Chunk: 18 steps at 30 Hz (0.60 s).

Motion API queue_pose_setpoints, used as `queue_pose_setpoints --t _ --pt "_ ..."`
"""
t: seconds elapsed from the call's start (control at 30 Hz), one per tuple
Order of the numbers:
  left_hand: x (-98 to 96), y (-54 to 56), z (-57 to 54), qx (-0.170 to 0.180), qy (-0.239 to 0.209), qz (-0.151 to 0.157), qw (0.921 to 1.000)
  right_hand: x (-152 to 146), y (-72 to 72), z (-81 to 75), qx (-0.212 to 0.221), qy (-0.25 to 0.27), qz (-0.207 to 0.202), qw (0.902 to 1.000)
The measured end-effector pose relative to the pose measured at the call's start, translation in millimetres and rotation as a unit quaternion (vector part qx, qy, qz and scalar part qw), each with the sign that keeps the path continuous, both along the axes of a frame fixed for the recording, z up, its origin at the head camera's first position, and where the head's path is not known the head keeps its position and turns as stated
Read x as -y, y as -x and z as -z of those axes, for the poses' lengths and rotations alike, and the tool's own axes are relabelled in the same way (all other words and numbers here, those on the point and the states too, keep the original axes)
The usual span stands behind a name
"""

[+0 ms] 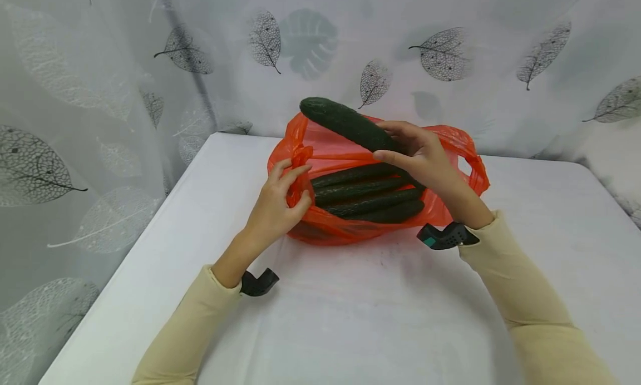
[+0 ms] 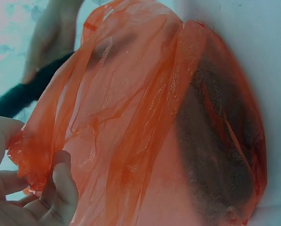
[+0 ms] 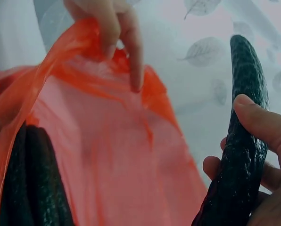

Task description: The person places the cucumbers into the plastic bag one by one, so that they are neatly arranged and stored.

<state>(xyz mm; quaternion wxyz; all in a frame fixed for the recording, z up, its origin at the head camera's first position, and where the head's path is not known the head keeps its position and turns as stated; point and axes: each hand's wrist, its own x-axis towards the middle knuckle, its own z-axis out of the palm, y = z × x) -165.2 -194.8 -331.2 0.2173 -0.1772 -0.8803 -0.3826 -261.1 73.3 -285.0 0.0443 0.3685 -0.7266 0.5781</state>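
Observation:
A long dark green cucumber (image 1: 345, 122) is gripped by my right hand (image 1: 425, 157), tilted with its far end up to the left above an orange-red plastic bag (image 1: 330, 233). In the right wrist view the thumb lies along one side of that cucumber (image 3: 246, 141) and fingers curl round the other. My left hand (image 1: 277, 201) pinches the bag's gathered left edge, which the left wrist view shows bunched between thumb and fingers. Several more cucumbers (image 1: 368, 191) lie side by side inside the bag's mouth. Through the thin plastic (image 2: 216, 136) their dark shapes show.
The bag stands on a white-covered table (image 1: 340, 318), toward its back edge. Behind and to the left hangs a pale curtain (image 1: 350, 34) printed with grey leaves. The bag's right handle loop (image 1: 478, 171) stands up beside my right wrist.

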Motion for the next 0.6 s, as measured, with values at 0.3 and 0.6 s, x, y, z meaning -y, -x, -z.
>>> queue_pose_setpoints --t 0.3,0.6 --pt "-0.1 -0.5 -1.8 0.004 -0.013 0.006 0.9999 1.1 24.8 23.4 -0.036 -0.063 -0.029 0.9969" --pt "-0.4 -1.3 -1.8 0.013 -0.009 -0.004 0.9999 -7.7 37.1 38.2 -0.052 -0.113 0.008 0.9922"
